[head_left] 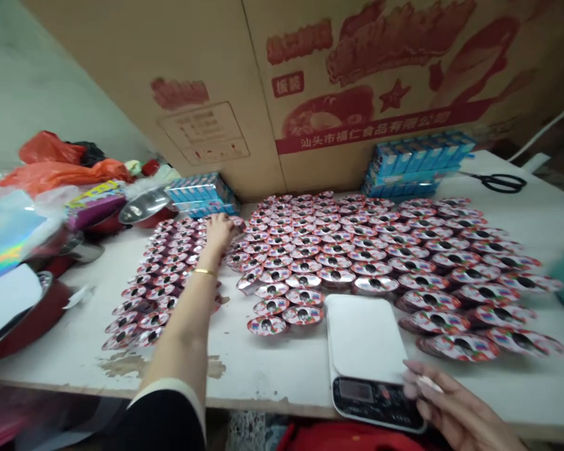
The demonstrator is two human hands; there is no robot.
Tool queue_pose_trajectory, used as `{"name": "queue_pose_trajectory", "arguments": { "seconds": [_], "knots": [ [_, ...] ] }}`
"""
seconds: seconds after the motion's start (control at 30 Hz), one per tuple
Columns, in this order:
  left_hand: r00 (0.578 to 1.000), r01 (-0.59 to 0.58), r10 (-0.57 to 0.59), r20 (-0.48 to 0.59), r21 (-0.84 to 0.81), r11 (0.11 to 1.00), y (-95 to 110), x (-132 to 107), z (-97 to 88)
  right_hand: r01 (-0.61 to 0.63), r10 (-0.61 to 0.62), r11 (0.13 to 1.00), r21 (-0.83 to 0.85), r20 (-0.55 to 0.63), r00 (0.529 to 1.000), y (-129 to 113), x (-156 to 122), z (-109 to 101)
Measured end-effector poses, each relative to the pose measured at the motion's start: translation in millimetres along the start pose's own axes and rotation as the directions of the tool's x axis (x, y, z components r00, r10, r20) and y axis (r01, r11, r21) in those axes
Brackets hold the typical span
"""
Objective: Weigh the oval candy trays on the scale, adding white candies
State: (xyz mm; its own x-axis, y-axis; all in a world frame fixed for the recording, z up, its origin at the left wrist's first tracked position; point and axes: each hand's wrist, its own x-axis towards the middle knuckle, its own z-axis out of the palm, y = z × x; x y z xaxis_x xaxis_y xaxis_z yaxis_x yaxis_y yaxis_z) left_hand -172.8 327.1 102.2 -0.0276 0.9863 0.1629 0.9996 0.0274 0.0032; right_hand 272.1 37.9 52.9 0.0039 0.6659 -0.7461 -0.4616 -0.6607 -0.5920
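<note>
Many small upright pouches [336, 275] with oval, pink-and-white patterned tops and dark middles stand in packed rows on the white table. My left hand [220, 230] stretches to the back of the left-hand group and touches pouches in front of a blue box pack; its fingertips are hidden. Close to the table's front edge lies a white kitchen scale [369, 338] with a black control panel, its plate bare. Beside the scale's right front corner is my right hand [444, 401], fingers pinched together and blurred. Something small and whitish shows at its fingers, too unclear to name.
A large printed cardboard carton [310, 163] walls off the back. Blue wrapped box packs [202, 195] stand before it, with black scissors [501, 182] at the far right. Red bowls [32, 319], a metal bowl [145, 205] and orange plastic bags [66, 172] crowd the left.
</note>
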Motion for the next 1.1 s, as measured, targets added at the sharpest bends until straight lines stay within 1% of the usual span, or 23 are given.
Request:
{"name": "queue_pose_trajectory", "arguments": {
  "seconds": [0.07,0.13,0.2,0.23,0.27,0.3,0.33,0.4,0.47,0.53,0.57,0.63,0.7,0.73,0.77,0.83,0.9,0.93,1.0,1.1],
  "knots": [
    [0.999,-0.042,0.041,-0.022,-0.028,0.999,15.0,-12.7,-18.2,0.032,-0.029,0.998,-0.049,0.057,0.998,-7.6,-6.9,2.5],
    [0.981,-0.149,0.135,-0.137,-0.096,0.984,41.4,-35.1,-37.5,0.067,-0.061,0.996,-0.056,0.103,0.993,-13.9,-8.9,4.7],
    [0.957,-0.258,0.225,-0.182,-0.186,0.948,79.9,-68.4,-54.0,0.094,-0.089,0.995,-0.030,0.149,0.985,-16.4,-7.0,4.4],
    [0.951,-0.292,0.254,-0.176,-0.243,0.925,102.6,-88.4,-59.9,0.109,-0.106,0.994,-0.013,0.166,0.980,-16.4,-5.7,3.2],
    [0.945,-0.326,0.299,-0.132,-0.307,0.894,126.6,-109.5,-63.4,0.120,-0.118,0.993,0.002,0.179,0.977,-15.8,-4.9,1.4],
    [0.925,-0.377,0.369,-0.096,-0.368,0.850,150.9,-130.5,-64.2,0.126,-0.126,0.992,0.013,0.187,0.974,-14.8,-4.9,-0.8],
    [0.891,-0.428,0.451,-0.049,-0.422,0.799,174.3,-149.9,-62.0,0.125,-0.127,0.992,0.018,0.191,0.973,-13.8,-5.7,-3.3],
    [0.825,-0.513,0.565,-0.032,-0.465,0.722,214.9,-180.0,-49.9,0.118,-0.119,0.993,0.017,0.197,0.973,-12.2,-9.6,-8.7],
    [0.773,-0.583,0.634,-0.040,-0.439,0.684,243.1,-195.8,-33.0,0.117,-0.117,0.993,0.011,0.208,0.971,-11.4,-14.6,-14.4],
    [0.745,-0.625,0.666,-0.037,-0.388,0.677,257.8,-199.9,-18.6,0.127,-0.125,0.992,0.005,0.222,0.967,-11.0,-18.9,-19.7],
    [0.738,-0.635,0.674,-0.033,-0.371,0.678,260.5,-199.4,-14.0,0.131,-0.128,0.991,0.004,0.228,0.965,-10.8,-20.5,-22.1],
    [0.724,-0.649,0.690,-0.026,-0.365,0.667,258.4,-197.2,-11.2,0.129,-0.127,0.992,0.007,0.236,0.963,-10.3,-22.2,-26.0],
    [0.724,-0.647,0.688,-0.048,-0.392,0.654,248.3,-197.2,-15.2,0.123,-0.124,0.992,0.019,0.232,0.965,-9.6,-22.8,-29.2],
    [0.737,-0.635,0.673,-0.068,-0.413,0.653,241.1,-199.0,-18.6,0.120,-0.123,0.992,0.027,0.223,0.967,-9.4,-23.0,-30.6],
    [0.760,-0.609,0.644,-0.086,-0.438,0.661,232.7,-202.2,-22.1,0.117,-0.122,0.993,0.035,0.211,0.970,-9.3,-23.3,-31.9],
    [0.824,-0.532,0.556,-0.113,-0.493,0.688,214.6,-213.1,-27.4,0.111,-0.115,0.993,0.033,0.191,0.975,-9.8,-23.9,-34.4],
    [0.880,-0.453,0.455,-0.137,-0.533,0.715,197.0,-228.9,-28.0,0.103,-0.103,0.995,0.007,0.189,0.977,-11.1,-24.1,-36.5],
    [0.901,-0.418,0.410,-0.145,-0.545,0.727,189.3,-238.0,-26.0,0.101,-0.097,0.995,-0.010,0.193,0.976,-11.9,-24.0,-37.3],
    [0.931,-0.354,0.337,-0.140,-0.570,0.741,177.0,-256.5,-17.6,0.107,-0.096,0.993,-0.048,0.201,0.975,-13.5,-23.0,-38.0],
    [0.959,-0.253,0.278,-0.059,-0.618,0.744,166.8,-281.1,1.8,0.155,-0.133,0.983,-0.095,0.207,0.969,-17.3,-20.9,-35.8]
  ]
}}
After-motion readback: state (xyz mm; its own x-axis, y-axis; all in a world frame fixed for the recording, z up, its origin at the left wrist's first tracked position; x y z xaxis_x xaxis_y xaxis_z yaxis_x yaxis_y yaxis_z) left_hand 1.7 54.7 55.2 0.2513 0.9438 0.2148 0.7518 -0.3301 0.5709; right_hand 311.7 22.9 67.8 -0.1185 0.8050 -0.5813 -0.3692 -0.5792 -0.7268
